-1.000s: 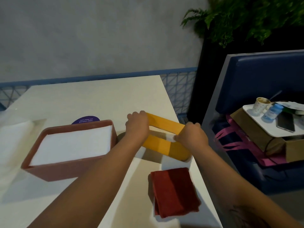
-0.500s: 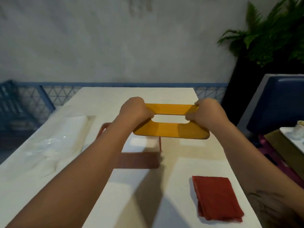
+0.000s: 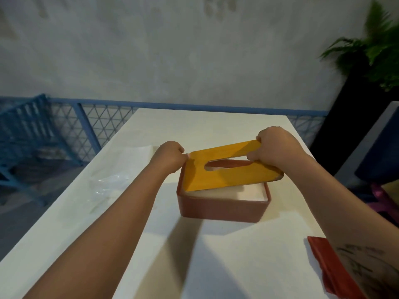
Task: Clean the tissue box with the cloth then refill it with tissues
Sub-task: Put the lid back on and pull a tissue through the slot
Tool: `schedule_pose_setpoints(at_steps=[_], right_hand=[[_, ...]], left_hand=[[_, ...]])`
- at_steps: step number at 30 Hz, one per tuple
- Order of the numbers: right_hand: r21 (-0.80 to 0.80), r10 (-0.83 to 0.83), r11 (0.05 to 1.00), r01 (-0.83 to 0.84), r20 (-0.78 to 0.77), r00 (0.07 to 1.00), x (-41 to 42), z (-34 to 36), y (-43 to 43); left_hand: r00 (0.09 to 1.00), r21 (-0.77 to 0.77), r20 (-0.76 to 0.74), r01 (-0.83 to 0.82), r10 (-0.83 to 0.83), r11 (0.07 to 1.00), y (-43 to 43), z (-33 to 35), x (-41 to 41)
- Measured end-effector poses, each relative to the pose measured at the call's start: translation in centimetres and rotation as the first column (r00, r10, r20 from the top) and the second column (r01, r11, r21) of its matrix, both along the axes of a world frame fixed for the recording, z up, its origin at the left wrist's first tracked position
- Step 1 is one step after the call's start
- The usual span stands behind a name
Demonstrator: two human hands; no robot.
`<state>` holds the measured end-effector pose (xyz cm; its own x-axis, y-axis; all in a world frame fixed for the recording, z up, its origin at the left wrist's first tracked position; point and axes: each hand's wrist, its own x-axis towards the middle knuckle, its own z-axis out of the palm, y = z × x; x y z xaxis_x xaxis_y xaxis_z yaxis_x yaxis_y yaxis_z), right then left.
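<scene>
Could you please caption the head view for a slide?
Both hands hold the tilted yellow slotted lid over the tissue-filled terracotta box.

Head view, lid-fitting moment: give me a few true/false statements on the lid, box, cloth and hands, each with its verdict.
1. Both hands hold the yellow lid. True: left hand and right hand grip opposite ends.
2. The lid sits flat and closed on the box. False: it is tilted, right end raised.
3. White tissues fill the box. True.
4. The red cloth lies inside the box. False: it lies on the table, near right.
5. The lid has no opening. False: it has a slot.
</scene>
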<state>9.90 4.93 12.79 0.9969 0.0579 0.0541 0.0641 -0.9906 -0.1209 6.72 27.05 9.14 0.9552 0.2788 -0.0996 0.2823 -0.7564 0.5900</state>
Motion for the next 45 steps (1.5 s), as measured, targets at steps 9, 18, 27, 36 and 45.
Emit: schedule_pose_setpoints(at_steps=[9, 18, 27, 36, 45], right_hand=[[-0.035, -0.052, 0.998, 0.052, -0.007, 0.999, -0.8, -0.9, 1.5], [0.047, -0.055, 0.997, 0.059, -0.068, 0.996, -1.4, -1.1, 1.9], [0.12, -0.025, 0.992, 0.034, -0.08, 0.996, -1.3, -3.2, 1.1], [0.237, -0.009, 0.971, 0.013, -0.018, 1.0, -1.2, -5.4, 0.3], [0.233, 0.005, 0.972, -0.005, -0.002, 1.0, -0.9, -5.9, 0.1]], left_hand=[[0.996, -0.308, 0.079, 0.062, -0.039, 0.949, 1.4, -3.5, -0.4], [0.994, -0.477, 0.109, 0.032, 0.022, 0.878, 0.7, -5.7, -1.3], [0.979, -0.359, 0.17, -0.046, 0.113, 0.932, -0.4, -6.4, -1.1], [0.993, -0.218, 0.115, 0.028, -0.003, 0.975, 0.1, -6.1, -1.0], [0.996, -0.058, 0.062, 0.067, -0.064, 0.996, 0.1, -5.8, -0.7]])
